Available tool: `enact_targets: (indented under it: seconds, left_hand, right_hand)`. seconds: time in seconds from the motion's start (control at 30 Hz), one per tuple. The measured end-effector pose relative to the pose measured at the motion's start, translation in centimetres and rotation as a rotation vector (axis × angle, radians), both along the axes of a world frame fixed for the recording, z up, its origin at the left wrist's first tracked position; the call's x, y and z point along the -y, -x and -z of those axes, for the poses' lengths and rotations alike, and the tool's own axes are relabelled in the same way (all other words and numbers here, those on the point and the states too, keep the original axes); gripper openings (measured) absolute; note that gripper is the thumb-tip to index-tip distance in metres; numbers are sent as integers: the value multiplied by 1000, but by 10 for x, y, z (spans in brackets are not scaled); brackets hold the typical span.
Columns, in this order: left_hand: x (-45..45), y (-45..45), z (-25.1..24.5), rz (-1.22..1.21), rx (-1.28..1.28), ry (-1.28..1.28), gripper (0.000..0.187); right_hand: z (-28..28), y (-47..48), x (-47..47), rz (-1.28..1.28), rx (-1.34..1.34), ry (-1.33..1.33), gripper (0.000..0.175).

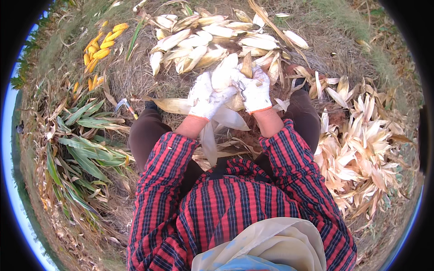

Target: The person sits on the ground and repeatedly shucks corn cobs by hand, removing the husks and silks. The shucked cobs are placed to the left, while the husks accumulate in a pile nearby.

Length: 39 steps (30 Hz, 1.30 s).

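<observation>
An ear of corn in pale husk is held between my hands, its inner part bright white in the glare. My left hand, in a white work glove, grips it from the left. Against its right side is my right hand, in a matching glove with an orange cuff edge and dark stains. Peeled husk leaves hang below the gloves. Just beyond my hands lies a pile of unpeeled corn ears. The fingers' exact hold on the ear is partly hidden.
Bare yellow corn cobs lie at the upper left. A sickle rests by my left knee, beside cut green corn stalks. At my right is a heap of dry husks. Straw covers the ground.
</observation>
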State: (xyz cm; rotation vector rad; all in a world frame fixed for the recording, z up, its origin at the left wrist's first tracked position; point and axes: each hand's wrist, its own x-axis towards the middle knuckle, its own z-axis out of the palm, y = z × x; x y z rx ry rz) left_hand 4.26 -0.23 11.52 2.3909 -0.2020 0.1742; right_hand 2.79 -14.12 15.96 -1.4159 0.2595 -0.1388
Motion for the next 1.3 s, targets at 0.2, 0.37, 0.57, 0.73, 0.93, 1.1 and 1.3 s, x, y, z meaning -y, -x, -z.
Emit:
enact_targets:
  seconds: [0.2, 0.37, 0.57, 0.73, 0.93, 1.1, 1.3]
  left_hand:
    - [0, 2, -9, -10, 179, -87, 64]
    - [-1, 1, 12, -52, 294, -145, 59]
    - [-5, -3, 12, 70, -3, 443, 51]
    - [-6, -1, -5, 15, -128, -26, 56]
    - [-4, 6, -6, 350, -627, 941, 41]
    - [-5, 8, 5, 327, -934, 1650, 34]
    - [-18, -20, 28, -10, -972, 1594, 42]
  right_hand:
    - [3, -3, -4, -2, -55, -214, 19]
    - [13, 6, -9, -47, 267, 248, 22]
    - [14, 20, -16, -246, 677, 820, 26]
    - [16, 12, -15, -208, 357, -12, 28]
    - [42, -10, 10, -204, -13, -975, 24]
    - [45, -10, 16, -450, 205, -796, 30]
    - [11, 14, -13, -659, -27, -154, 27]
